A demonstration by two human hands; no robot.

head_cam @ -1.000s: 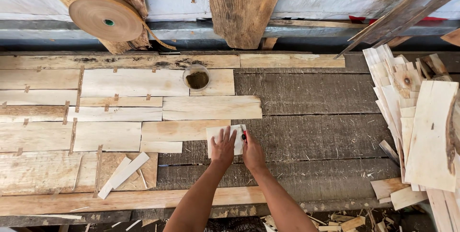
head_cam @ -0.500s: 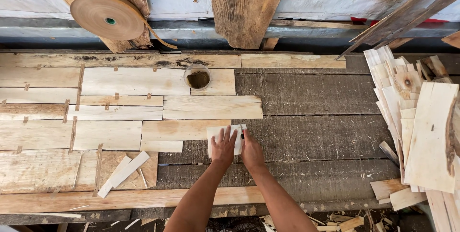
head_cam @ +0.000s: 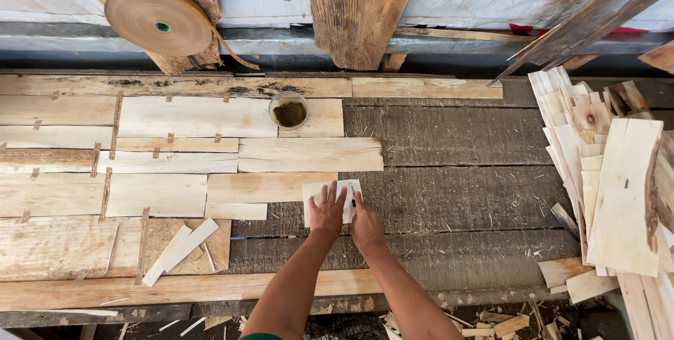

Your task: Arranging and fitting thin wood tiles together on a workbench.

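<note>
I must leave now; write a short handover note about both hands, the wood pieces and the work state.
Left hand: flat, palm down on the small pale square veneer piece; no closed grip.
Right hand: fingertips press that piece's right edge.
The piece lies on the dark plank table, at the right end of the pale veneer patchwork joined with brown tape tabs.
Round glue cup stands above; brown tape roll hangs on the wall; loose veneer stack is at right.
Done: left area covered. Left: right side is bare.

A small, pale, thin veneer piece point(head_cam: 330, 192), roughly square, lies flat on the dark plank worktop point(head_cam: 463, 200). Its left edge touches the row of joined pale sheets at nine o'clock; its lower half is hidden under both hands.
</note>
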